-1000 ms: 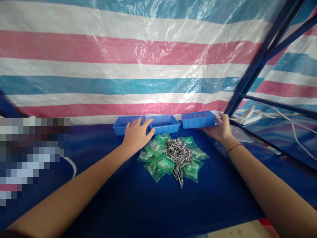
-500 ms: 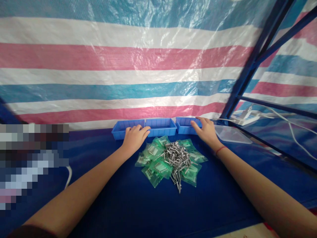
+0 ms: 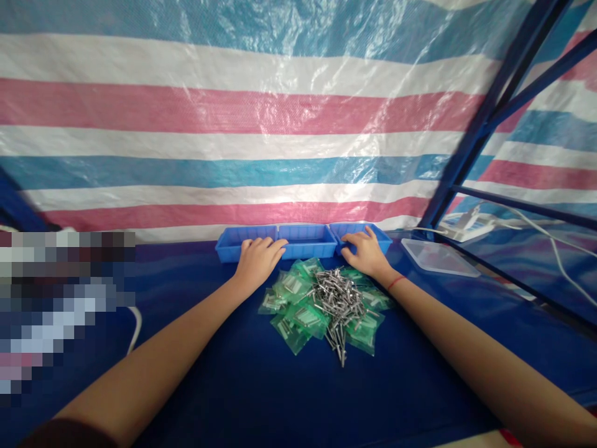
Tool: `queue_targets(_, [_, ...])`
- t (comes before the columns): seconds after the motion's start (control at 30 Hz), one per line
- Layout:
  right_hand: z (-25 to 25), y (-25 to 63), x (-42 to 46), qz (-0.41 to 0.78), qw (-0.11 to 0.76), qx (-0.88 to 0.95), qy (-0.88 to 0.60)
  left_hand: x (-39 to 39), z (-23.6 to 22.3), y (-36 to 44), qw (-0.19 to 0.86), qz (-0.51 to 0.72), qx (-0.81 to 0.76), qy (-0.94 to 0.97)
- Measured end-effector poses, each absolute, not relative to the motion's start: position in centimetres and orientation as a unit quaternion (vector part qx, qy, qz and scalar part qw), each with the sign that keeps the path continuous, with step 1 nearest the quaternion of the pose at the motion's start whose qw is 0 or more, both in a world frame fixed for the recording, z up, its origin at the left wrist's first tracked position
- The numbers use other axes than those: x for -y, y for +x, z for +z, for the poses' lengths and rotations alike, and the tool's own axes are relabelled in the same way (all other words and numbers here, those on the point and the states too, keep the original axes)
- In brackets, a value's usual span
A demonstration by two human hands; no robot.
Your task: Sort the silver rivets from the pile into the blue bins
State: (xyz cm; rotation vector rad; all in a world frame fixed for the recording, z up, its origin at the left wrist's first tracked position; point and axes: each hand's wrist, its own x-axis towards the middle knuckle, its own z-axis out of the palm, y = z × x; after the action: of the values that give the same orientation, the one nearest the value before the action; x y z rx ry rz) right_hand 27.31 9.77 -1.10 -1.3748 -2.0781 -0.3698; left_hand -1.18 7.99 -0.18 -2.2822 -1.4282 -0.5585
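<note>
Three blue plastic bins stand in a row at the back of the table: the left bin (image 3: 228,247), the middle bin (image 3: 308,250) and the right bin (image 3: 380,242). My left hand (image 3: 259,261) lies over the front walls of the left and middle bins, fingers bent forward and slightly apart. At the right bin's front wall is my right hand (image 3: 366,254), its thumb and fingers spread over the rim. Between my forearms lies a pile of thin silvery metal pins (image 3: 338,295), rivet-like in shape. Around and under it are several green-tinted clear bags (image 3: 303,317) with small metal pieces inside.
A clear flat plastic lid (image 3: 438,257) lies on the blue tabletop (image 3: 289,398) to the right. Behind it sit a white power strip (image 3: 469,224) and cables beside a blue metal frame (image 3: 466,162). Striped sheeting (image 3: 233,112) hangs behind the bins. A pixelated patch covers the far left.
My right hand brought the right bin down and leftward until it stood by the middle bin, then shifted onto its front wall. My left hand stayed at the other bins, its fingers drawing closer together.
</note>
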Motion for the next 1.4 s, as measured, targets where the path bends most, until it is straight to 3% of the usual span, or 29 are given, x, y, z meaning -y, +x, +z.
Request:
queue_targets(0.2, [0.9,26.7,-7.4,-0.139,0.328,0.804,-0.476,-7.4,0.3,-0.9,0.181,-0.203,0.518,-0.811])
queue_targets(0.3, [2.8,26.0,-5.1,0.004,0.348,0.836,-0.424,-7.3,0.5,-1.0,0.186,-0.214,0.550,-0.786])
queue_targets(0.4, [4.7,25.5,-2.5,0.179,0.236,0.875,-0.383,-7.1,0.2,-1.4,0.184,-0.223,0.574,-0.766])
queue_targets(0.5, [5.4,25.4,-0.4,0.186,0.126,0.898,-0.379,-7.0,0.0,-1.5,0.172,-0.226,0.567,-0.774])
queue_targets(0.6, [5.0,25.1,0.3,0.165,0.100,0.896,-0.400,-6.8,0.3,-1.2,0.181,-0.257,0.559,-0.767])
queue_targets(0.7, [4.3,24.4,0.1,0.152,0.108,0.897,-0.401,-5.7,1.2,-0.4,0.158,-0.303,0.516,-0.786])
queue_targets(0.9, [3.7,24.3,-1.3,0.177,0.170,0.897,-0.367,-0.5,1.8,1.3,-0.042,-0.259,0.394,-0.881])
queue_targets(1.17, [2.8,23.5,-2.4,0.163,0.357,0.836,-0.384,1.3,-0.7,2.1,-0.049,-0.210,0.400,-0.891])
queue_targets(1.4, [3.0,22.9,-1.7,0.171,0.311,0.853,-0.382,1.7,-0.8,2.0,-0.035,-0.257,0.411,-0.874])
